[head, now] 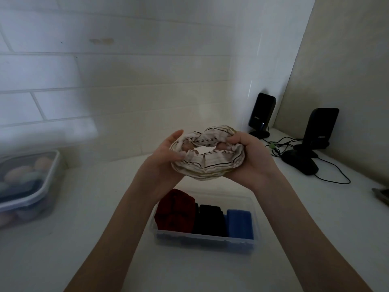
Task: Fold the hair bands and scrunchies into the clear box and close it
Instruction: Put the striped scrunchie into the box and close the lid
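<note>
**Striped scrunchie held up over the open box**

Directly below the two raised hands, nearer to the person, the clear box (203, 239) sits open on the white table (84, 239). Inside it, three folded pieces stand side by side: a red band (174, 211) under the left hand's side, a black band (209, 218) in the middle, a blue band (239, 220) under the right hand's side.

Above the box, the left hand (166, 157) and right hand (250, 159) each curl their fingers around an end of a cream scrunchie (207, 154) with dark stripes, holding it as an open ring between them, clear of the table.

Well off to the left of the left hand stands a lidded container (27, 186) of pale rounded things. Beyond the right hand, by the wall, are two black speakers (262, 114) and a dark mouse (301, 162) with trailing cables.
</note>
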Available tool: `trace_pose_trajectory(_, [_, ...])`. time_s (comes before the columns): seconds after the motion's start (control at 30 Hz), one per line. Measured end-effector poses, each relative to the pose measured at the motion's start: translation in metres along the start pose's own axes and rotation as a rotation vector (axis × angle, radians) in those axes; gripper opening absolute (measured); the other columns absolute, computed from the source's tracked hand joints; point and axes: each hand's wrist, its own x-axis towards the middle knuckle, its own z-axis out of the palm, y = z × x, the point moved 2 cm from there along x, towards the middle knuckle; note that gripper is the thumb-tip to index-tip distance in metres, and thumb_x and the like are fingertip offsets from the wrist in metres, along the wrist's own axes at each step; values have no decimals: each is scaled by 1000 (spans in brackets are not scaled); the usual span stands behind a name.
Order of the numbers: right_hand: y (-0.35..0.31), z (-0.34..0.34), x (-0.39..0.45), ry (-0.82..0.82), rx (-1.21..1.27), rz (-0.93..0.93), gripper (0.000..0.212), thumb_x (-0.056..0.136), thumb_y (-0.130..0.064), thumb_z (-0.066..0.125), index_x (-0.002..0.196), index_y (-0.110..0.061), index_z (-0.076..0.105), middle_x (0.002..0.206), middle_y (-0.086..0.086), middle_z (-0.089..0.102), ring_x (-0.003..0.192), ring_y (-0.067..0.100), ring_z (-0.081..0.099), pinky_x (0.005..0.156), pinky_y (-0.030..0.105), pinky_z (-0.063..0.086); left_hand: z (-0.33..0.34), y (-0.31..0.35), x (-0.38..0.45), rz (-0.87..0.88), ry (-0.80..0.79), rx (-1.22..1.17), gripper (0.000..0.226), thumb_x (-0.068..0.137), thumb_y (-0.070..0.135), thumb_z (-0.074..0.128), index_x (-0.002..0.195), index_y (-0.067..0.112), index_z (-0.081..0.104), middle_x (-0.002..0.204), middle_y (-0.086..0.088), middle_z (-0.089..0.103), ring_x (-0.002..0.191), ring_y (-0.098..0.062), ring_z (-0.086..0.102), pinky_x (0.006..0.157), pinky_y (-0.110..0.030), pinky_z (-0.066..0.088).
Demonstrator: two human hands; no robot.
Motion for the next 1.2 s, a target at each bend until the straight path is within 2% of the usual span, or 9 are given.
trace_pose_trajectory(0.13, [-1,-4,-4,84,-175,44,5,72,-9,54,75,-9,58,58,-1,51,58,16,53,74,36,46,-5,-5,3,25,115,95,70,56,-10,72,117,15,48,85,-5,63,72,-14,64,67,-28,56])
trace_pose_trajectory(0.23, [-3,-9,-1,111,-362,14,19,84,-5,54,103,-7,58,92,12,63,87,25,59,87,42,48,-6,-6,4,67,185,148,53,71,-12,61,117,12,52,97,-7,68,81,-15,68,71,-28,58])
trace_pose_trajectory(0.37, [-12,-15,-4,139,-629,-6,48,85,2,57,127,-19,49,117,15,63,91,31,66,74,42,58,-3,-8,-1,65,195,377,42,79,-6,58,116,15,54,98,-8,71,87,-21,68,72,-28,58])
trace_pose_trajectory(0.43, [-21,-19,-11,63,-768,56,46,84,5,59,121,-20,53,115,17,64,87,31,68,66,39,61,0,-8,-4,35,148,519,42,77,-4,64,112,18,57,103,-12,68,90,-25,66,73,-29,57])
trace_pose_trajectory(0.57, [-33,-26,-28,-116,-1110,212,17,81,-3,68,94,-11,62,95,12,71,79,24,71,62,31,60,14,-1,-13,10,-42,908,29,73,-3,72,90,19,67,91,3,70,88,-16,68,73,-26,54])
trace_pose_trajectory(0.7, [-35,-27,-36,-126,-1450,266,11,79,-12,73,89,-16,67,86,5,75,73,18,73,60,25,58,20,-2,-18,-34,-171,1188,22,70,6,78,88,18,72,88,2,72,86,-16,69,77,-28,57])
trace_pose_trajectory(0.8, [-30,-26,-34,-98,-1683,290,7,80,-18,71,84,-22,67,88,4,74,73,16,68,58,22,51,15,-10,-16,-42,-187,1424,23,69,12,80,87,24,73,85,9,72,85,-7,67,79,-21,53])
trace_pose_trajectory(0.97, [-14,-19,-27,-84,-1891,257,21,80,-18,69,67,-28,56,69,-9,63,68,10,59,64,23,47,8,-13,-13,-18,-184,1628,28,65,5,75,80,28,71,85,11,66,84,-7,61,78,-29,50])
trace_pose_trajectory(1.2, [2,-14,-26,-35,-2074,204,32,79,-6,59,56,-24,48,52,-10,46,50,5,43,48,17,35,10,-15,-13,-37,-253,1854,23,67,16,75,83,33,74,91,19,56,89,-6,47,83,-31,39])
